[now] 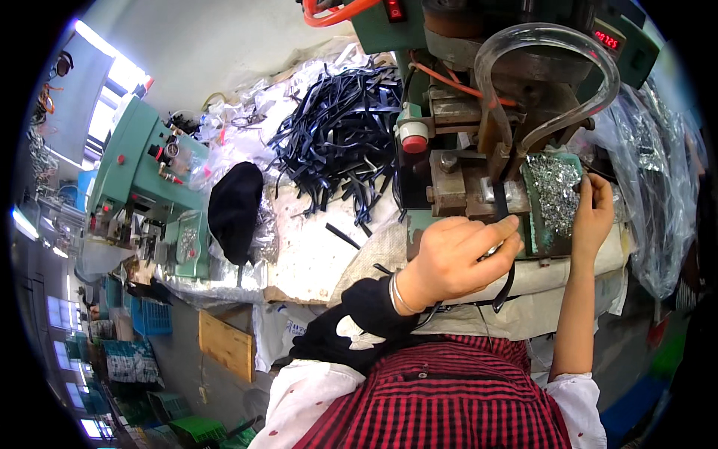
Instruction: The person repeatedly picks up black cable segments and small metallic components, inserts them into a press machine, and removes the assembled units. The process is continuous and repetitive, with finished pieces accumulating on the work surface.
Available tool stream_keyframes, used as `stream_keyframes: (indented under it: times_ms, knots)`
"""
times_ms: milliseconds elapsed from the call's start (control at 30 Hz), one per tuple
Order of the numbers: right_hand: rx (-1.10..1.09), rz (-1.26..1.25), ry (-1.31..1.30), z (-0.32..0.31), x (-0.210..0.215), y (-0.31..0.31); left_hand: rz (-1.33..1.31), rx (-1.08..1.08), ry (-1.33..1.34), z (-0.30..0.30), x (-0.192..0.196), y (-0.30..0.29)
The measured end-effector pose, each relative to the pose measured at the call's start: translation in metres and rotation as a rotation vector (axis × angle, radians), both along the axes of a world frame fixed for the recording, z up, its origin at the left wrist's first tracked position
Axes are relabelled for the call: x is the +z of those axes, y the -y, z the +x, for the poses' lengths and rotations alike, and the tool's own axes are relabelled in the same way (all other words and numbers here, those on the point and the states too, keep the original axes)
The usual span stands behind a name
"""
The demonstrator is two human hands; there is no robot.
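Observation:
My left hand (465, 254), with a bangle at the wrist and a black sleeve on the forearm, pinches a narrow black strap (500, 200). The far end of this strap lies at the metal die of the press (461, 187); its tail hangs below my fingers over the table edge. My right hand (595, 208) rests at the right rim of a green tray (529, 233) heaped with small shiny metal pieces (553, 191). Its thumb and fingers are closed together at the pieces, and whatever is between them is too small to make out.
A clear tube (550, 34) loops over the press, beside a red button (414, 143). Left of it lie a pile of black straps (340, 135) and a black cloth cover (235, 213). Another green machine (131, 153) stands farther left. Clear plastic sheeting (654, 179) hangs at right.

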State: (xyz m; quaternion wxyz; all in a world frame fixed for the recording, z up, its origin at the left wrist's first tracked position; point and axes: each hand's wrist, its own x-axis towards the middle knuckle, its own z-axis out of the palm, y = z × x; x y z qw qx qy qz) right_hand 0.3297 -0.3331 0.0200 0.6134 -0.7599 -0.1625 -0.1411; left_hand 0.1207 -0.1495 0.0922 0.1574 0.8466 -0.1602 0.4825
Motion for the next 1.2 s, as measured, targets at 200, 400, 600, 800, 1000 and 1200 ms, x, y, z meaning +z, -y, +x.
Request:
stream_keyframes:
  times_ms: [200,400,600,800,1000,1200]
  knots:
    - [0.151,0.14,-0.081,0.003,-0.021,0.008,-0.002,0.451,-0.038,-0.071,0.02,-0.02]
    - [0.242,0.178,-0.059,-0.028,0.008,-0.024,0.102,0.749,-0.487,-0.124,-0.002,-0.112]
    - [0.253,0.153,-0.197,-0.029,0.0,-0.029,0.192,0.658,-0.823,-0.143,-0.096,-0.138]
    - [0.197,0.203,-0.219,-0.041,-0.008,0.041,-0.007,1.017,-0.558,-0.174,-0.09,-0.21]
    - [0.345,0.019,0.116,-0.07,0.05,-0.008,-0.235,0.905,-0.313,-0.134,-0.134,-0.228]
    - [0.472,0.263,-0.057,-0.086,0.057,-0.08,-0.416,0.649,-0.536,-0.069,-0.094,-0.159]
